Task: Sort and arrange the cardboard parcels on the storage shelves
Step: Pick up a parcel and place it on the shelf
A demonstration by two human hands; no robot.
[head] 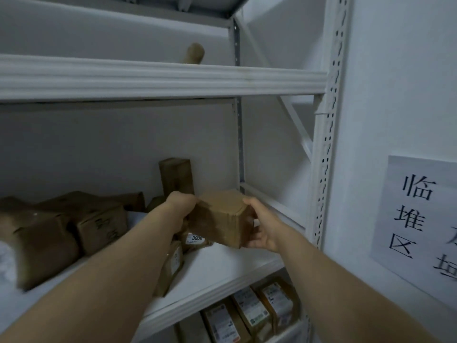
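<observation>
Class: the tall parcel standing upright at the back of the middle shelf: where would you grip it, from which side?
I would grip the tall parcel by its upper half, across the side faces, coming from the front: it stands upright near the rear wall, and lower parcels crowd its base.

A: Illumination?
B: Dim, cool and diffuse; soft shadows pool between the parcels point(99, 224).
A: Sharpness?
B: Motion blur softens everything; the shelf beam point(160, 78) bows slightly from wide-angle distortion; the wall sign point(418, 219) is legible.
</observation>
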